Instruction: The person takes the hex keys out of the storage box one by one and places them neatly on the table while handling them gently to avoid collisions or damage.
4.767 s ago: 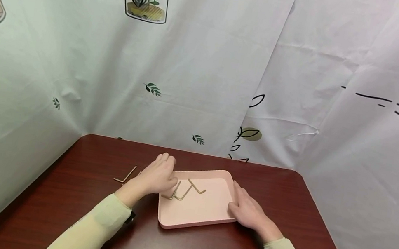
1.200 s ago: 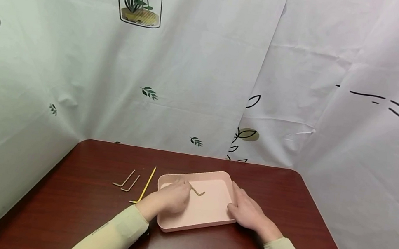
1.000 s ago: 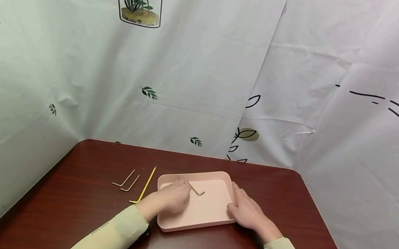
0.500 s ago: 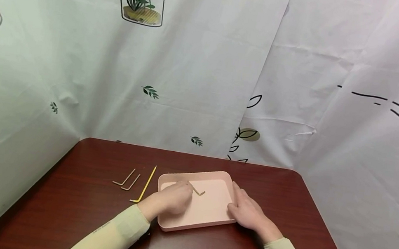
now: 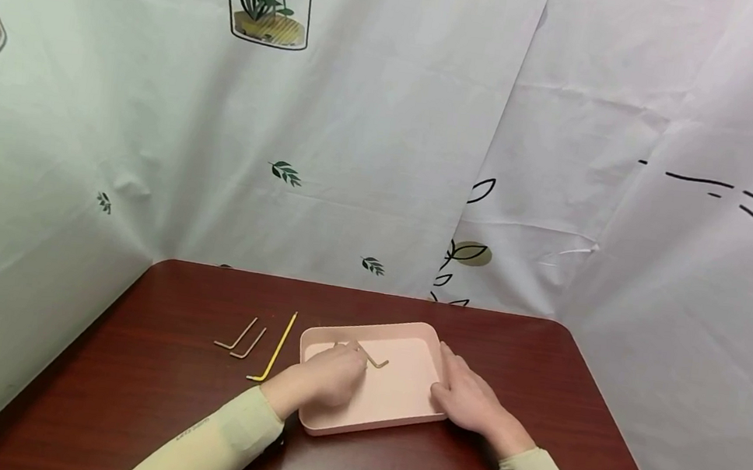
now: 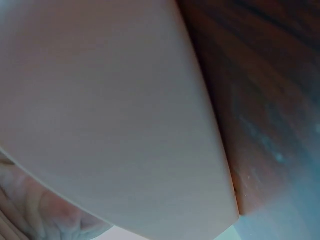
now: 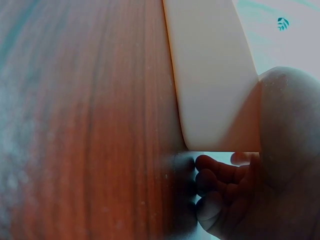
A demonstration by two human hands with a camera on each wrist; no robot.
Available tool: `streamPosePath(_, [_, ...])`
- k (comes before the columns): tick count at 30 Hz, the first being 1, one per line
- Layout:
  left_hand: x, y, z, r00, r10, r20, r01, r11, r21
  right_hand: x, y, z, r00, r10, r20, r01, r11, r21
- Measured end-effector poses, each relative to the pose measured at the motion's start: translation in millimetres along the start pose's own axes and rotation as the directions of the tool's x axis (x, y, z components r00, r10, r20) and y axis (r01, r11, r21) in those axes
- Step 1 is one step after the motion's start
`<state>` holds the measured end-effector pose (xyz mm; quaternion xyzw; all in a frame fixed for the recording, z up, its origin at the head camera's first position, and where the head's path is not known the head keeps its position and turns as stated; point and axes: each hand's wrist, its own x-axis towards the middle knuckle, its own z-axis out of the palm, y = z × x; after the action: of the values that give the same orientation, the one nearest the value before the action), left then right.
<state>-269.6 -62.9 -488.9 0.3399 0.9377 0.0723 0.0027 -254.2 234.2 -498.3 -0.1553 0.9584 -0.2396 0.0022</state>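
Observation:
Inside the shallow pink tray [image 5: 401, 379] my left hand [image 5: 331, 374] reaches down with curled fingers, its fingertips hidden. It pinches a hex key, of which only a small tip shows beside the fingers. Just right of those fingers lies a brass-coloured hex key [image 5: 373, 358] on the tray floor. A bit of metal also peeks out behind the knuckles. My right hand [image 5: 469, 397] grips the tray's right side, thumb over the rim. In the right wrist view its fingers [image 7: 220, 175] curl at the tray's corner. The left wrist view is mostly filled by the tray wall [image 6: 115, 110].
Left of the tray, on the dark red table [image 5: 118, 384], lie a yellow hex key [image 5: 277, 352] and two brass-coloured hex keys, the outer one [image 5: 237, 335] and the inner one [image 5: 250, 345]. A white printed cloth [image 5: 373, 148] hangs behind the table.
My left hand has moved from the tray's left edge into the tray, then crept slightly right. It now covers hex keys that showed earlier. My right hand and the tray stay put.

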Motion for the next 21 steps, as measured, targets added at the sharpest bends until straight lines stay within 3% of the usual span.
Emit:
streamPosePath(2, [-4.4, 8.3, -11.7, 1.0, -0.022, 0.023, 0.022, 1.0, -0.01, 0, 0, 0, 1.0, 0.002, 0.0, -0.002, 1.0, 0.003])
streamPosePath(3, [-3.4, 5.4, -7.3, 1.0, -0.01, 0.007, 0.01, 1.0, -0.003, 0, 0, 0, 1.0, 0.002, 0.0, -0.002, 1.0, 0.004])
streamPosePath(10, [-6.9, 12.0, -16.0, 0.999, -0.026, 0.02, 0.026, 1.0, 0.001, 0, 0, 1, 1.0, 0.001, -0.003, -0.001, 1.0, 0.002])
streamPosePath(21, [-7.8, 14.0, -15.5, 0.999, -0.033, 0.018, 0.033, 0.999, 0.013, -1, 0, 0, 1.0, 0.002, 0.002, -0.002, 1.0, 0.001])
